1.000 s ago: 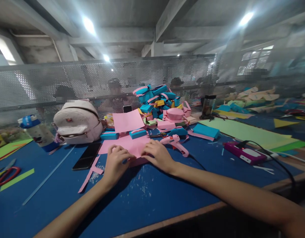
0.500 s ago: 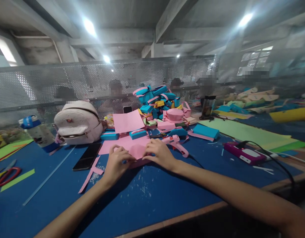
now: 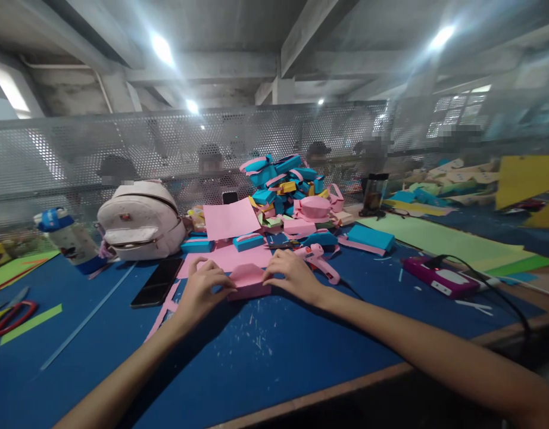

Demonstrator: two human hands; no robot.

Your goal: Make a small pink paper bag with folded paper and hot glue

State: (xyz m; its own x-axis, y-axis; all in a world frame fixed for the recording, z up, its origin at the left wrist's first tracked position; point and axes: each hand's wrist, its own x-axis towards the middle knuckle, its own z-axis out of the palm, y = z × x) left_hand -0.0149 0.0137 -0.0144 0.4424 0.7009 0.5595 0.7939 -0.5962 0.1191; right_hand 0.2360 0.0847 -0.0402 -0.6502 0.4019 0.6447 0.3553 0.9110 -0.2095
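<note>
The blue table [image 3: 265, 381] is the biggest thing, and everything here sits on it. The white backpack [image 3: 136, 217] stands at the far side. To the right of the backpack is a tall heap of paper pieces [image 3: 262, 176], mostly blue and pink. It is likely piled there so the near part of the table is free for working. Just right of the backpack, and a bit nearer to the person, a flat pink sheet [image 3: 221, 257] lies in front of the heap.

The left hand [image 3: 205, 289] is to the right of the backpack and nearer. The right hand [image 3: 292, 277] is farther right of it. Both hands are half curled, with room under the palms. Each one pinches an end of the folded pink paper [image 3: 248, 279] with thumb and fingertips. Holding both ends probably keeps the folds from popping open.

The black phone [image 3: 156, 283] lies in front of the backpack, maybe put down there to be out of the way. The pink glue gun [image 3: 317, 257] lies well to the right of the backpack, near the right hand, so it looks easy to grab.

The folded paper is right of the backpack and nearer. Its long way runs side to side, from hand to hand. Its straight strip faces the person, and its round flap points away.
</note>
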